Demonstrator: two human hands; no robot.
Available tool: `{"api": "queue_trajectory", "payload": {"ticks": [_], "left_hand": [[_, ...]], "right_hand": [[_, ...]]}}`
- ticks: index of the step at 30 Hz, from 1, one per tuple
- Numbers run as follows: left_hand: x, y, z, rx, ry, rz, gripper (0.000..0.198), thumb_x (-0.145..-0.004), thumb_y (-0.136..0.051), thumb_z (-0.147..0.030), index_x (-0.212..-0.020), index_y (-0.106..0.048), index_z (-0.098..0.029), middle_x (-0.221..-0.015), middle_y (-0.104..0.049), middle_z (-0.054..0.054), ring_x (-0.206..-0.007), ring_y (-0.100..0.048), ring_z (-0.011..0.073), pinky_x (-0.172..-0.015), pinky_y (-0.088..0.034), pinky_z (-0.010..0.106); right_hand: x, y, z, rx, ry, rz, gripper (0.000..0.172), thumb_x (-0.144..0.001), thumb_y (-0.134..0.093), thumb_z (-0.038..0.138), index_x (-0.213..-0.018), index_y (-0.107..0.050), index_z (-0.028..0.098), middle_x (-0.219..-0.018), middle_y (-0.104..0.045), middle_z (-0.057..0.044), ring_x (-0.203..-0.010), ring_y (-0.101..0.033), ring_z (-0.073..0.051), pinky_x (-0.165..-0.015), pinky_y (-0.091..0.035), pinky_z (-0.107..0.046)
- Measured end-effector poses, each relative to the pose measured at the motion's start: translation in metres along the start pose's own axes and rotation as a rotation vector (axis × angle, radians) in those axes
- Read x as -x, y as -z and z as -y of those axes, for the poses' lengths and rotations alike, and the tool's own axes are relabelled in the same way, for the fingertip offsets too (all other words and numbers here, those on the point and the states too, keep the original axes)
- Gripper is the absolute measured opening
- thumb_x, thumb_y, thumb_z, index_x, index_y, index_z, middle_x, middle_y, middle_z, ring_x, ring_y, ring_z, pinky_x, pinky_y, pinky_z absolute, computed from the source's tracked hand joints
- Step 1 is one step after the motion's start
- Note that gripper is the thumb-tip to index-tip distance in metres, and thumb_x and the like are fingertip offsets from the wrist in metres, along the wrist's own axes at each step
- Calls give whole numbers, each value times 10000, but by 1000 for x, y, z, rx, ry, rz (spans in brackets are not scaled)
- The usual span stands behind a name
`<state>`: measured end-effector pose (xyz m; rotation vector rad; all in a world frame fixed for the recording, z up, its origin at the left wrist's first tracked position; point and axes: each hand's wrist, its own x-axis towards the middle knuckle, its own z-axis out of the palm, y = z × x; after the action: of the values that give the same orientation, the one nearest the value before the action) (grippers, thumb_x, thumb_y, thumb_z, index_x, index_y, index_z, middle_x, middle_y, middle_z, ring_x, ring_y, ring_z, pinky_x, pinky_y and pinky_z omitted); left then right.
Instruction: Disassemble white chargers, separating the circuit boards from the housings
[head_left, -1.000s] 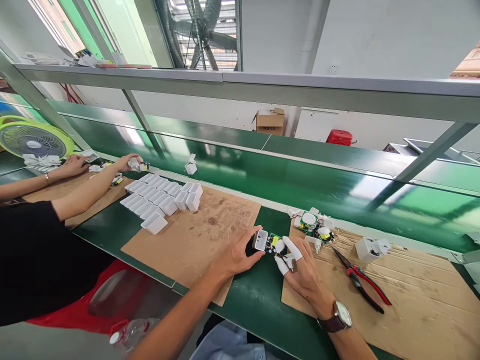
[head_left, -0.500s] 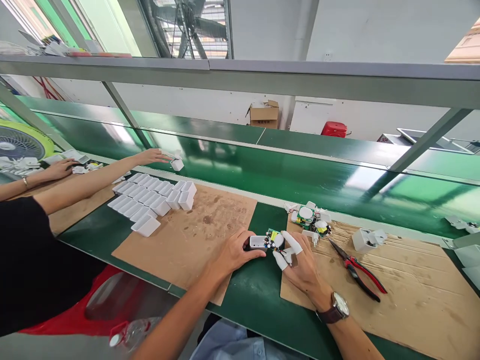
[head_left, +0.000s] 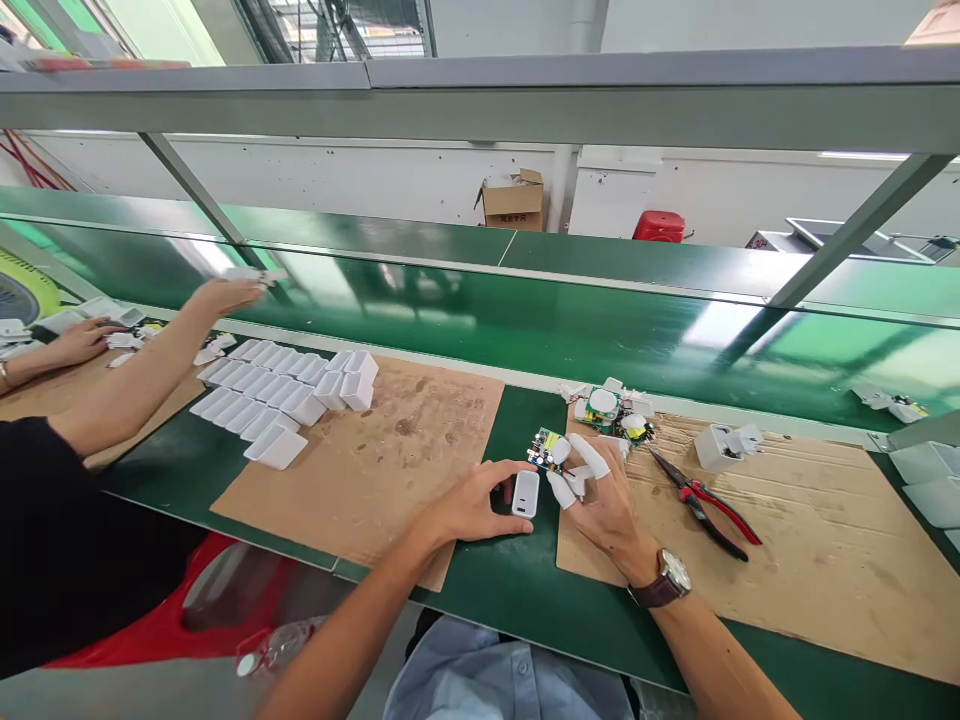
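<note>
My left hand (head_left: 476, 503) has its thumb and fingers at the two ends of a small white plastic piece (head_left: 526, 495) with a slot in its face, above the green strip of bench. Just to the right, my right hand (head_left: 606, 505), with white covers on its thumb and a finger, grips a small circuit board (head_left: 546, 449) carrying a yellow component and a white round part. A white plug-like piece (head_left: 578, 480) sits between the fingers of that hand, partly hidden.
Pliers (head_left: 705, 505) with red-black handles lie on the right cardboard (head_left: 825, 560), near a white box (head_left: 716, 450) and several circuit boards (head_left: 604, 405). White cases (head_left: 276, 446) stand in rows on the left. Behind them reaches a co-worker's arm (head_left: 135, 385). A metal rail (head_left: 480, 115) crosses above.
The white piece in my left hand has turned from lying sideways to pointing away from me. The co-worker's reaching hand has moved left with a white piece. My view has tilted down.
</note>
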<state>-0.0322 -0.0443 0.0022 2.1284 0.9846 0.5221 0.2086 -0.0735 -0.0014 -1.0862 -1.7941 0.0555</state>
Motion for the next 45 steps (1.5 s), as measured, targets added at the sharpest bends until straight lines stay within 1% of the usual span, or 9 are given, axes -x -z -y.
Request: {"api": "queue_trajectory", "payload": {"ticks": [4,6,8,13,19,31,39,41,45], "left_hand": [[-3,0,4,-66,-147,-233,609,-872,-771,-303,-1431,-529,-287,-1341,-632,92,-1292,-564,288,-1130,-477,485],[-4,0,6,-94,-183,-304,598,-931,-694,-261,-1484,-470,-296,-1387,-600,103,-1343,-540,281,-1176,-442,506],[-3,0,7,-98,-169,-329,607,-948,-668,-257,-1505,-433,-303,-1414,-583,106,-1351,-547,278,-1177,-452,506],[-3,-1,9,-112,-97,-334,578,-942,-675,-275,-1471,-444,-294,-1418,-580,108,-1357,-551,290,-1158,-478,515],[-5,-2,13,-172,-186,-365,569,-960,-638,-239,-1488,-433,-295,-1421,-586,109,-1375,-535,286,-1187,-450,532],[-7,-3,11,-199,-229,-345,566,-965,-601,-180,-1495,-444,-303,-1401,-592,104,-1352,-544,281,-1164,-471,532],[-7,-1,7,-166,-237,-326,524,-965,-633,-207,-1460,-478,-281,-1374,-605,101,-1325,-553,268,-1165,-462,509],[-7,-2,7,-127,-188,-300,530,-953,-665,-237,-1450,-484,-283,-1380,-607,98,-1334,-555,271,-1174,-458,501],[-5,-2,8,-72,24,-223,633,-915,-729,-327,-1481,-449,-296,-1437,-602,96,-1341,-580,293,-1171,-465,515]], "right_hand": [[-1,1,3,-37,35,-6,619,-951,-633,186,-1522,-405,259,-1186,-677,-130,-1078,-651,-294,-916,-571,-544],[-1,0,5,-66,84,15,644,-945,-638,159,-1535,-396,246,-1191,-680,-136,-1086,-648,-291,-909,-580,-528],[-1,0,7,-73,121,63,666,-942,-629,129,-1550,-382,241,-1218,-680,-142,-1105,-641,-291,-914,-587,-519],[0,2,9,-39,154,143,711,-945,-597,90,-1588,-332,236,-1294,-668,-153,-1156,-634,-299,-949,-587,-518],[0,3,9,-5,157,196,730,-944,-579,78,-1606,-306,222,-1311,-662,-163,-1167,-623,-312,-970,-578,-534],[6,1,2,49,143,288,764,-912,-529,96,-1620,-260,191,-1343,-629,-173,-1175,-591,-336,-963,-564,-555],[2,5,9,91,144,301,739,-910,-535,95,-1599,-284,187,-1319,-635,-171,-1130,-590,-333,-936,-557,-543],[-1,7,10,66,123,276,697,-925,-559,115,-1576,-323,193,-1274,-652,-161,-1102,-596,-319,-917,-562,-525],[-4,10,9,-32,23,192,631,-944,-612,169,-1528,-379,220,-1178,-669,-128,-1028,-608,-281,-880,-570,-487]]}}
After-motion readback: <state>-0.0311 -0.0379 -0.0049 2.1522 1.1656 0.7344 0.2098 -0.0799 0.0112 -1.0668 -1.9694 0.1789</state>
